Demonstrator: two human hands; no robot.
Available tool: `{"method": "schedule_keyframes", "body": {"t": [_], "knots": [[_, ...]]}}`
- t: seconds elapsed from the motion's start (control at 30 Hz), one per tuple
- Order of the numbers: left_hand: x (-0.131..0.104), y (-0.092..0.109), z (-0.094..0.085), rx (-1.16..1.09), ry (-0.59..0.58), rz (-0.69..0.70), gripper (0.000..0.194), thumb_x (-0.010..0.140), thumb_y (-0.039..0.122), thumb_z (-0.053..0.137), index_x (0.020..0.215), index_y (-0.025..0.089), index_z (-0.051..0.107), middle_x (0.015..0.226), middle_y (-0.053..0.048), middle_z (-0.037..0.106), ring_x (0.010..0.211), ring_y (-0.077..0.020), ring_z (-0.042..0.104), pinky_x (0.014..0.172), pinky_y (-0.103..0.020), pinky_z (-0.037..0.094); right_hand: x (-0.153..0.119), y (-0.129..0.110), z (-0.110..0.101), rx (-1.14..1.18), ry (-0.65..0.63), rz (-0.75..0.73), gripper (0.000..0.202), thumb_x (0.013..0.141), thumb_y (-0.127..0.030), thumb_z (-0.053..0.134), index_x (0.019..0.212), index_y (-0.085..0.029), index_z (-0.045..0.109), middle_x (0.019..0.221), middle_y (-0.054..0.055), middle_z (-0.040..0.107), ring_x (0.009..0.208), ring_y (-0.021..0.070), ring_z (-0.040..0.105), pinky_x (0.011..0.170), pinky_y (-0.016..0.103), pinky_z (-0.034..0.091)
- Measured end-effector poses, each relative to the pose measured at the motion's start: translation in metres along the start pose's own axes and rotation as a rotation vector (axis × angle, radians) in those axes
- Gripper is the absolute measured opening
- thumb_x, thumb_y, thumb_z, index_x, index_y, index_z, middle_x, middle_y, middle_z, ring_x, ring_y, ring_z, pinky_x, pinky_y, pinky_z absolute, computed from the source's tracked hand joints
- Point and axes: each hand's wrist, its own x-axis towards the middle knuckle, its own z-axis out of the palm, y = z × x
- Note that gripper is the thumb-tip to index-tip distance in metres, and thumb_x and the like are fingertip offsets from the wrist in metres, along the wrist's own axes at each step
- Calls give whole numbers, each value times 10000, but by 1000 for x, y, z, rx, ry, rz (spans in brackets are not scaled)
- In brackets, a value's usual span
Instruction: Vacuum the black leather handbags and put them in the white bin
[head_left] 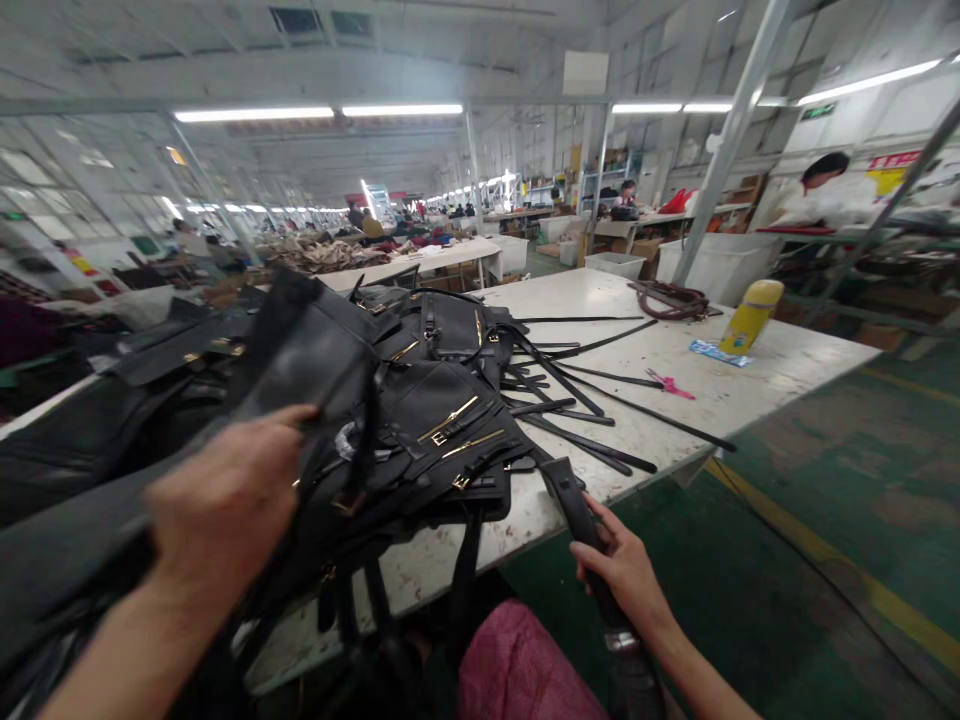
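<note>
My left hand (225,500), blurred by motion, is closed at the left over a black leather bag piece (307,345) that stands raised and tilted. What exactly lies under its fingers is partly hidden. Below the table's right front edge, my right hand (619,565) wraps round a black hand tool (577,510) with a flat, wide end and a silver ring clamp lower down. The tool's flat end points up beside the pile. Between the hands lies a heap of black bag pieces (442,410) with gold buckles and zips. Long black straps (592,435) fan out to the right.
On the white table (570,290) are pink-handled scissors (675,386), a yellow bottle (752,318), a blue-and-white packet (720,353) and a brown strap coil (671,300). A metal post (731,150) rises behind. White bins (716,265) and a co-worker (825,185) are farther back.
</note>
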Motion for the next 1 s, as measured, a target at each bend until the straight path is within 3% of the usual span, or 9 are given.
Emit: {"method": "schedule_keyframes", "body": {"t": [0.1, 0.2, 0.27, 0.33, 0.47, 0.7, 0.87, 1.0], "knots": [[-24, 24, 71, 124, -139, 423, 281, 805, 136, 354, 864, 213, 618, 1089, -10, 607, 973, -198, 530, 825, -342, 432, -4, -2, -6, -28, 2, 15, 730, 672, -268, 648, 1316, -215, 306, 724, -8, 570, 473, 125, 519, 375, 233, 444], [-62, 22, 140, 167, -123, 419, 329, 762, 64, 344, 912, 182, 611, 1152, -60, 575, 932, -198, 539, 815, -341, 442, -6, -8, -9, -35, -8, 17, 713, 684, -246, 632, 1316, -197, 305, 702, -12, 559, 464, 114, 509, 376, 223, 441], [-78, 12, 164, 174, -68, 370, 346, 751, 50, 344, 957, 162, 599, 1204, -77, 535, 971, -207, 519, 843, -353, 430, -5, -13, -11, -35, -35, 10, 698, 690, -238, 625, 1312, -194, 310, 706, -10, 560, 458, 108, 505, 379, 221, 441], [-85, 3, 170, 171, -46, 368, 356, 752, 46, 340, 982, 150, 592, 1210, -84, 524, 993, -207, 504, 869, -350, 418, -3, -20, -11, -34, -85, 6, 692, 696, -229, 618, 1314, -200, 307, 716, -9, 561, 462, 108, 510, 384, 221, 444], [-85, 1, 162, 184, -49, 392, 354, 775, 56, 335, 993, 136, 602, 1197, -98, 523, 985, -207, 496, 873, -342, 415, 1, -45, 0, -59, -228, 4, 673, 707, -216, 602, 1313, -240, 309, 790, 4, 579, 484, 109, 532, 395, 218, 453], [-87, 8, 160, 212, -97, 493, 577, 778, 4, 293, 1289, 255, 388, 1336, -77, 396, 953, -183, 502, 858, -349, 424, 26, -93, 49, -296, -530, 13, 709, 700, -219, 591, 1322, -350, 277, 774, -14, 579, 434, 110, 545, 354, 202, 447], [-85, 3, 162, 127, -107, 615, 521, 786, 41, 354, 1271, 218, 421, 1338, -68, 407, 869, -176, 494, 813, -338, 471, 62, -86, 65, -335, -646, 208, 690, 705, -219, 575, 1320, -333, 285, 601, -35, 551, 395, 133, 557, 324, 173, 412], [-83, 3, 163, 74, -99, 609, 500, 775, 21, 355, 1230, 188, 475, 1317, -82, 432, 828, -165, 486, 785, -322, 488, 81, -76, 72, -232, -612, 144, 693, 679, -220, 612, 1308, -277, 326, 568, -28, 571, 376, 155, 555, 308, 209, 430]]}}
